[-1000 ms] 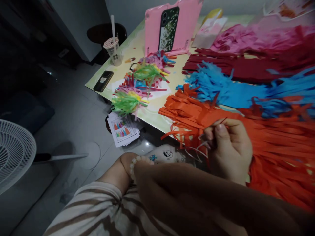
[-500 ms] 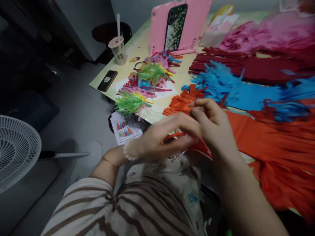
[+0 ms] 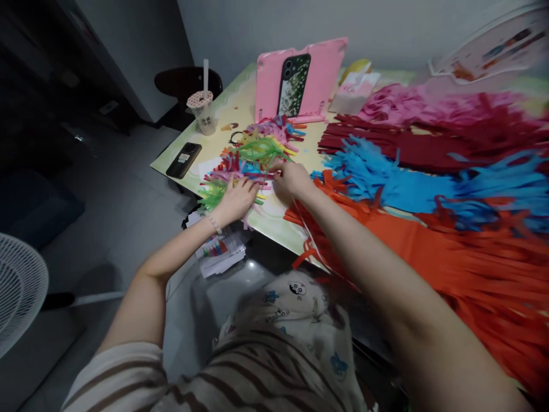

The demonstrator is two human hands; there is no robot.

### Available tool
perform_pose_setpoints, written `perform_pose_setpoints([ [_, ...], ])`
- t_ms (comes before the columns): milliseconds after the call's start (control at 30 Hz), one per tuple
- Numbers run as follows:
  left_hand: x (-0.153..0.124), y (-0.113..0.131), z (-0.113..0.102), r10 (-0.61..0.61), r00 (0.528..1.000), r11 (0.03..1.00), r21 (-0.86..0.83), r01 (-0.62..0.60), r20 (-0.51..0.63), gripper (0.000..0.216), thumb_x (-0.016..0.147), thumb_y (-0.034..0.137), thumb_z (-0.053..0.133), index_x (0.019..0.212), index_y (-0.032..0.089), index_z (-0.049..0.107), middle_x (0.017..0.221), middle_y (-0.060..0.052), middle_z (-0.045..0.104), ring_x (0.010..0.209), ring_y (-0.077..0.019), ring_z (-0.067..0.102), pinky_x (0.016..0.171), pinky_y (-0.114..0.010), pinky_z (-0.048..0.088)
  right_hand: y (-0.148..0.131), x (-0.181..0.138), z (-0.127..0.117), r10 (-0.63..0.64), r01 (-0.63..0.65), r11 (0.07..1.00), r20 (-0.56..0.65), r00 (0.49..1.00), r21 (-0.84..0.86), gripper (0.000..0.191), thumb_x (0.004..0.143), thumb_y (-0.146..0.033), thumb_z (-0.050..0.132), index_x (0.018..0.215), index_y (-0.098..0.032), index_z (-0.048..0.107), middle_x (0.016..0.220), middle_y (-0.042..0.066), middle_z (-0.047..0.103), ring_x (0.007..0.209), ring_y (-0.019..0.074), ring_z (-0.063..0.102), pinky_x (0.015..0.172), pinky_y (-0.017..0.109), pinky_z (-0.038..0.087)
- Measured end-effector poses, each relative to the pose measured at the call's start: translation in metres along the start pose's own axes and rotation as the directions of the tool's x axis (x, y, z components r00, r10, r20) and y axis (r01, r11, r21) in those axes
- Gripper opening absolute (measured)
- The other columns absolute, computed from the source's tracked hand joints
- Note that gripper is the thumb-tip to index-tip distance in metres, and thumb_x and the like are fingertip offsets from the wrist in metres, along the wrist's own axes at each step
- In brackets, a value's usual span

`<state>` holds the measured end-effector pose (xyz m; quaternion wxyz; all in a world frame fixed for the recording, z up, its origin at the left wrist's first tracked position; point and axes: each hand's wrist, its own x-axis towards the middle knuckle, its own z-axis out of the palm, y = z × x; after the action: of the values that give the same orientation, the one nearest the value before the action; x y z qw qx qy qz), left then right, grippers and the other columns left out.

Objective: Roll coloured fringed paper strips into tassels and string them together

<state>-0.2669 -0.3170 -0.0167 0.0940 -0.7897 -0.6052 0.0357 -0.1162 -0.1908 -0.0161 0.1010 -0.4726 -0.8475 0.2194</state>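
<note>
My left hand [image 3: 237,198] lies with fingers stretched flat on a heap of mixed coloured paper strips [image 3: 253,155], green, pink, yellow and blue, near the table's front left edge. My right hand [image 3: 290,181] is just right of it, fingers pinched together at the heap's edge on a paper strip. A thin strand trails from this hand back toward my lap. A bead bracelet circles my left wrist.
Long fringed paper sheets cover the right of the table: orange [image 3: 433,243], blue [image 3: 386,180], dark red [image 3: 412,143], pink [image 3: 407,106]. A pink stand holding a phone [image 3: 295,83], a cup with a straw [image 3: 205,111] and a black phone [image 3: 183,159] stand behind. Printed sheets [image 3: 221,253] lie below the edge. A fan [image 3: 17,286] stands left.
Both hands left the orange fringe near my lap and reached forward and left to the mixed coloured heap. The left hand now lies flat on it; the right pinches at its edge.
</note>
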Motion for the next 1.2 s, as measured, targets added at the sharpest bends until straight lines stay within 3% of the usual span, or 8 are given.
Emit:
perform_pose_setpoints([
  [233,0.008,-0.012,0.009,0.076,0.997,0.997,0.032,-0.075,-0.016,0.052,0.105,0.013,0.025,0.151,0.004,0.048,0.13,-0.021,0.065,0.123,-0.0327,0.057,0.112,-0.053,0.04,0.006,0.008,0.012,-0.006,0.006,1.0,-0.005,1.0,-0.01,0.043,0.086,-0.016,0.06,0.124,-0.012,0.077,0.117,0.019,0.079,0.112,0.0322,0.072,0.102,0.039,0.051],
  [533,0.019,-0.025,0.017,0.111,0.992,0.994,-0.005,-0.111,-0.057,0.046,0.106,0.018,0.03,0.141,0.008,0.059,0.136,-0.022,0.063,0.126,-0.0343,0.056,0.107,-0.05,0.042,0.008,0.011,0.005,-0.026,0.002,0.985,0.142,0.99,0.172,0.017,0.079,-0.026,0.07,0.084,-0.012,0.08,0.074,0.005,0.076,0.071,0.0178,0.065,0.069,0.025,0.049],
  [600,0.022,-0.028,0.018,0.125,0.99,0.992,-0.025,-0.127,-0.06,0.042,0.105,0.019,0.037,0.138,0.009,0.062,0.147,-0.021,0.058,0.135,-0.0357,0.051,0.112,-0.051,0.039,0.009,0.012,0.001,-0.022,0.004,0.98,0.091,0.996,0.198,0.022,0.081,-0.026,0.068,0.091,-0.011,0.081,0.08,0.006,0.077,0.074,0.0181,0.065,0.071,0.026,0.049],
  [667,0.025,-0.032,0.019,0.154,0.987,0.986,-0.058,-0.156,-0.047,0.041,0.103,0.021,0.045,0.138,0.01,0.062,0.153,-0.019,0.055,0.142,-0.0364,0.045,0.116,-0.052,0.036,0.009,0.015,-0.005,-0.012,0.017,0.977,-0.025,1.0,0.213,0.036,0.087,-0.026,0.06,0.113,-0.01,0.079,0.096,0.01,0.079,0.083,0.02,0.067,0.08,0.028,0.05],
  [767,0.03,-0.038,0.021,0.181,0.983,0.979,-0.095,-0.181,-0.006,0.044,0.101,0.024,0.05,0.142,0.012,0.059,0.145,-0.018,0.061,0.136,-0.0345,0.05,0.111,-0.049,0.039,0.007,0.024,-0.012,-0.066,0.098,0.98,-0.184,0.981,0.171,0.05,0.094,-0.023,0.05,0.138,-0.01,0.07,0.118,0.015,0.077,0.102,0.0249,0.069,0.095,0.034,0.05],
  [933,0.04,-0.047,0.018,0.181,0.982,0.98,-0.09,-0.177,0.048,0.039,0.102,0.019,0.045,0.137,0.012,0.062,0.131,-0.017,0.066,0.121,-0.0307,0.056,0.097,-0.043,0.044,0.003,0.047,-0.003,-0.083,0.089,0.995,-0.114,0.99,0.047,0.044,0.092,-0.017,0.055,0.131,-0.011,0.075,0.125,0.016,0.077,0.119,0.0334,0.069,0.107,0.042,0.05],
  [1200,0.036,-0.064,0.018,0.181,0.983,0.977,-0.12,-0.178,0.015,0.031,0.098,0.022,0.057,0.125,0.01,0.066,0.127,-0.016,0.067,0.12,-0.0308,0.056,0.1,-0.04,0.044,0.005,0.063,0.017,0.005,-0.005,1.0,-0.058,0.998,0.008,0.036,0.088,-0.012,0.059,0.117,-0.011,0.079,0.116,0.018,0.079,0.116,0.0325,0.07,0.107,0.04,0.05],
])
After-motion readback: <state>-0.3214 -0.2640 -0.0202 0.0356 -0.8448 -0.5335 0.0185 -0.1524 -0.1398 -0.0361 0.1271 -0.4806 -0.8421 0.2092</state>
